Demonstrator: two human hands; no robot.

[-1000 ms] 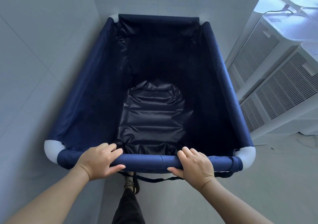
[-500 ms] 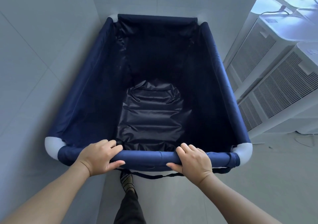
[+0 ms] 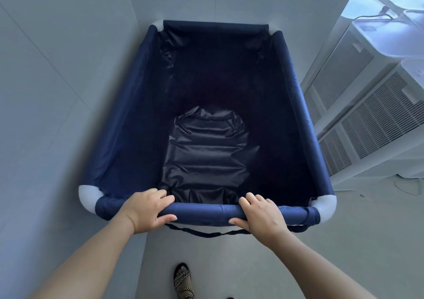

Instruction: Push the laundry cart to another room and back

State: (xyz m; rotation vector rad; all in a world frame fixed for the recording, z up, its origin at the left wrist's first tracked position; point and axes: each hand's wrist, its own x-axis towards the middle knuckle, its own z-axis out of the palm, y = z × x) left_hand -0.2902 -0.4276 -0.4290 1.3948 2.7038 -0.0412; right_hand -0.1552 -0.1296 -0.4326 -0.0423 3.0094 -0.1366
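A navy fabric laundry cart [image 3: 128, 124] with white corner joints fills the middle of the view. Its dark inside holds nothing but a crumpled glossy liner at the bottom. My left hand [image 3: 146, 209] is wrapped around the near padded rail [image 3: 204, 211], left of centre. My right hand [image 3: 261, 213] grips the same rail right of centre, thumb underneath. A black strap hangs below the rail. The cart's far end sits close to a pale wall.
A pale tiled wall [image 3: 46, 115] runs right along the cart's left side and another stands just beyond its far end. White air-conditioner units [image 3: 371, 115] with grilles line the right. A sandalled foot [image 3: 182, 280] stands on the grey floor behind the cart.
The cart sits slightly farther from me and the arms are more outstretched. The foot, earlier just under the rail, is now well behind it. Both hands keep their grip.
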